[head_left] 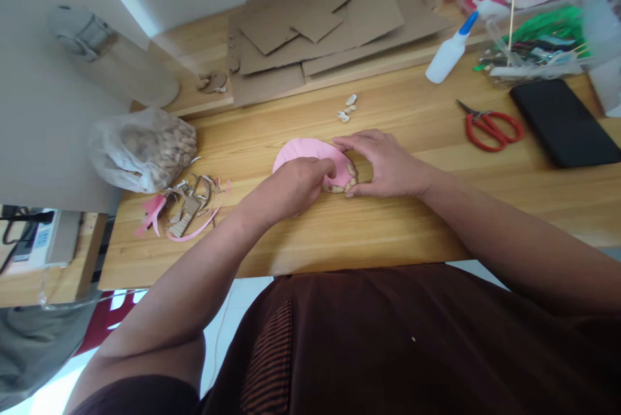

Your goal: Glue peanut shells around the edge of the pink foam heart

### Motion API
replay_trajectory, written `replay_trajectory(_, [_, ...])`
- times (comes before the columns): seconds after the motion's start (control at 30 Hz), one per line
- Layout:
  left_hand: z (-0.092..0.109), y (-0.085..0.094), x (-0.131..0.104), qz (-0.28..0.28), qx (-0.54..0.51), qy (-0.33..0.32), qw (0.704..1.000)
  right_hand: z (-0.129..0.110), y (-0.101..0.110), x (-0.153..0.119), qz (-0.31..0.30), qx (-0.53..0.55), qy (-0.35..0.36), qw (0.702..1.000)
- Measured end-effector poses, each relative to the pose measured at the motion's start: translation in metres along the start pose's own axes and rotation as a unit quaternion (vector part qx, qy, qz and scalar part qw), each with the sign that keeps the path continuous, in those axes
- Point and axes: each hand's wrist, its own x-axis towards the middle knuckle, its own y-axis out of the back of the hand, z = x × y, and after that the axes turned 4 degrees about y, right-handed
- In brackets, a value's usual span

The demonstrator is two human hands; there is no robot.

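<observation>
A round pink disc [303, 148] lies on the wooden table in front of me, with several peanut shells [351, 172] set along its near right edge. My left hand [303, 183] is over the disc, its fingers curled together and pointing down at the near edge by the shells. Whatever is between those fingertips is hidden. My right hand [385, 163] holds the disc's right side, fingers at the far rim and thumb against the shells at the near rim. A few loose shell pieces [347, 108] lie beyond the disc.
A plastic bag of peanuts [145, 147] and cardboard scraps [187, 211] are at the left. Cardboard sheets [320, 27] lie at the back. To the right are a glue bottle [444, 59], red-handled scissors [490, 129], a black phone [565, 121] and a cluttered clear box [538, 71].
</observation>
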Motion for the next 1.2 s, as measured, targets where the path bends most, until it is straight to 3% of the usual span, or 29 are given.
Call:
replay_trajectory(0.6, [-0.003, 0.004, -0.005, 0.003, -0.070, 0.042, 0.997, 0.004, -0.002, 0.000, -0.003, -0.002, -0.001, 1.000])
replay_trajectory(0.97, [-0.009, 0.001, -0.011, 0.046, -0.061, 0.010, 0.997, 0.004, -0.001, 0.000, -0.007, -0.001, 0.002, 1.000])
replay_trajectory(1.2, [-0.012, -0.002, -0.011, 0.038, -0.062, 0.010, 0.997, 0.004, -0.001, 0.000, -0.007, -0.004, 0.006, 1.000])
